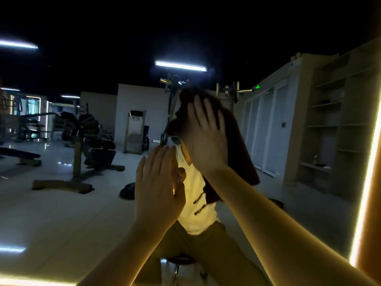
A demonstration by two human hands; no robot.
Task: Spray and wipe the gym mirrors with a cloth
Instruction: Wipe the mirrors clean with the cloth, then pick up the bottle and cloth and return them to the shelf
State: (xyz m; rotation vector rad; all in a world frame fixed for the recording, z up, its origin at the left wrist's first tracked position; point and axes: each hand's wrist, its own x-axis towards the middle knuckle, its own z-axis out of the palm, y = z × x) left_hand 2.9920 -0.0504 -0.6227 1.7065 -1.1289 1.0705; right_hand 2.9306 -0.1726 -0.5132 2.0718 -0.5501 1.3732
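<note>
A large gym mirror (61, 213) fills the view, edged by a glowing light strip. My right hand (203, 133) lies flat with fingers spread, pressing a dark red cloth (239, 145) against the glass at centre. The cloth hangs down past my wrist. My left hand (156, 182) is flat on the mirror just below and left of the cloth, fingers straight and together. No spray bottle is in view.
The mirror reflects a seated person in a white shirt on a stool (181, 263), exercise machines (86, 137) at left, and shelving (334, 124) at right. The lit frame strip (365, 195) marks the mirror's right edge, with another strip along the bottom left.
</note>
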